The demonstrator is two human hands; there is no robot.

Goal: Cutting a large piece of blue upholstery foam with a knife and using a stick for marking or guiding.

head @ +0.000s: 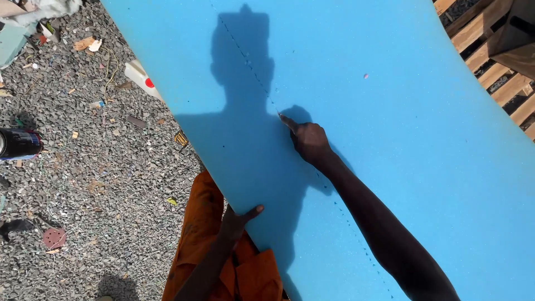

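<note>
While the large blue foam sheet [401, 139] fills the centre and right of the scene, the left hand [237, 220] steadies its near left edge, thumb on top, fingers hidden under. Right hand [309, 139] rests mid-sheet, grip pressed together, forefinger tip touching a dotted line [251, 64] running far to near. Grey gravel ground [83, 167] lies left; a dark can [19, 144] far left.
</note>
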